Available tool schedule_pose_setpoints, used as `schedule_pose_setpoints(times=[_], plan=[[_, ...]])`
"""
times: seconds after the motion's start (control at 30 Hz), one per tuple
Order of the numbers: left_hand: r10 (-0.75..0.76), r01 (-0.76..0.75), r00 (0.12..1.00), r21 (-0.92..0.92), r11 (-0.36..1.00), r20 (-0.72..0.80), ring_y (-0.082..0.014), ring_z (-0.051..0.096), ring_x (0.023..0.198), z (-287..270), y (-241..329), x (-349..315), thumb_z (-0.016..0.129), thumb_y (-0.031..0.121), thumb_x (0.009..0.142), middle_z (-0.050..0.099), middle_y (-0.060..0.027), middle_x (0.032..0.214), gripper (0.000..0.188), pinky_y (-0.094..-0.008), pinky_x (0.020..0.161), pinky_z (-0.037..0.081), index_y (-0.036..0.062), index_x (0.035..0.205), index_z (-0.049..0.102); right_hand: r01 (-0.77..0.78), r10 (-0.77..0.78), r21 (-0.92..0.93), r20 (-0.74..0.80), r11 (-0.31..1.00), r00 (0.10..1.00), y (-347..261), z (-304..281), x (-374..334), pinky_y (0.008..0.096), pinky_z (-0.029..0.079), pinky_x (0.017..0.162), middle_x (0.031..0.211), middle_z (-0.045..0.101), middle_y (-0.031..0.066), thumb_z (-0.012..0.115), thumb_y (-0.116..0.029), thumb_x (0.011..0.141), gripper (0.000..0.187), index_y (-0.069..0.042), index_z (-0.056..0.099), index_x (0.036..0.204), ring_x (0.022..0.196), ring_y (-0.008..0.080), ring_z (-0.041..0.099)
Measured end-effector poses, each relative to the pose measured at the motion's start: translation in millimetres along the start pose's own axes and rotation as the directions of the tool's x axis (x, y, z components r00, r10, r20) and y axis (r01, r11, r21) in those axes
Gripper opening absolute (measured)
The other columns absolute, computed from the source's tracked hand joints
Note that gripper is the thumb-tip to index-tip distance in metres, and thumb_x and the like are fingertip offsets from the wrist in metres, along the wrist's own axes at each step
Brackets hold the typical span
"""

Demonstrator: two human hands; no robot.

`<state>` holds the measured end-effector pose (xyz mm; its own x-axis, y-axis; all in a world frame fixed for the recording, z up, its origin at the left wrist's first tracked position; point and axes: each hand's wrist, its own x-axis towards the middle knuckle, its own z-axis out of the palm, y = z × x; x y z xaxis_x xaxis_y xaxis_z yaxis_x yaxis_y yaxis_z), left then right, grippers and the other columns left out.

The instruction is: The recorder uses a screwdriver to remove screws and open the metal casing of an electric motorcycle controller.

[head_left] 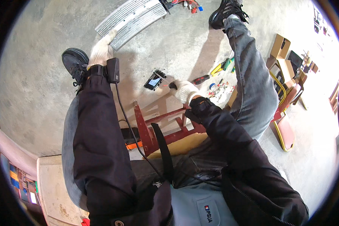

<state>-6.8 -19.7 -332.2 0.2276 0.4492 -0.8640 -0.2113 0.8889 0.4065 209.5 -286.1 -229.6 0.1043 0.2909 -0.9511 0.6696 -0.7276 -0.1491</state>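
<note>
My left hand (101, 49), in a white knitted glove, is closed on the near left edge of a long silver finned metal panel (133, 20); a finger lies over its ridged face and the others are partly hidden. My right hand (185, 91), also gloved, grips a screwdriver (164, 78) by its dark handle. The shaft points left toward a small black rectangular device (151, 83) with a pale label, lying on the floor. Whether the tip touches it is hard to tell. Connectors and coloured wires (192, 5) come from the panel's right end.
A red-and-black screwdriver (202, 79), yellow-and-green-handled tools (221, 67) and scattered small parts (222, 88) lie right of my right hand. A red wooden stool frame (154, 132) stands between my legs. Cardboard boxes (280, 47) and a pink-padded chair (286, 132) are farther right.
</note>
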Motion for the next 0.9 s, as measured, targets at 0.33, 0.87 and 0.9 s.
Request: schedule_pose_setpoints(times=[0.33, 0.87, 0.9], plan=[[0.118, -0.116, 0.992, -0.061, 0.991, 0.032, -0.0244, 0.065, 0.121, -4.4, -16.9, 9.3, 0.074, 0.007, 0.098, 0.066, -0.0127, 0.134, 0.053, -0.0376, 0.109, 0.051, 0.0, 0.146, 0.053, -0.08, 0.081, -0.01, 0.067, 0.997, 0.994, -10.0, -3.9, 11.6, 0.047, 0.055, 0.098, 0.116, 0.074, 0.024, 0.066, -0.033, 0.091, 0.04, -0.009, 0.074, 0.122, 0.115, 0.0418, 0.069], [0.111, -0.111, 0.994, -0.048, 0.993, 0.001, -0.0272, 0.063, 0.126, 5.7, -17.8, 2.5, 0.074, 0.006, 0.095, 0.065, -0.0147, 0.137, 0.058, -0.0386, 0.11, 0.048, -0.0008, 0.148, 0.051, -0.007, 0.009, -0.044, 0.027, 0.999, 1.0, -7.3, -16.2, 2.9, 0.0467, 0.055, 0.095, 0.112, 0.073, 0.0277, 0.065, -0.032, 0.091, 0.043, -0.002, 0.072, 0.12, 0.111, 0.0426, 0.07], [0.111, -0.112, 0.994, -0.04, 0.993, -0.023, -0.028, 0.064, 0.125, 7.4, -16.5, 3.8, 0.072, 0.004, 0.096, 0.065, -0.0161, 0.136, 0.055, -0.0388, 0.109, 0.05, -0.0027, 0.147, 0.052, -0.003, 0.004, -0.047, 0.023, 0.999, 1.0, -7.5, -17.9, 3.3, 0.0468, 0.055, 0.096, 0.113, 0.073, 0.0278, 0.065, -0.032, 0.091, 0.043, -0.002, 0.072, 0.12, 0.112, 0.0426, 0.07]])
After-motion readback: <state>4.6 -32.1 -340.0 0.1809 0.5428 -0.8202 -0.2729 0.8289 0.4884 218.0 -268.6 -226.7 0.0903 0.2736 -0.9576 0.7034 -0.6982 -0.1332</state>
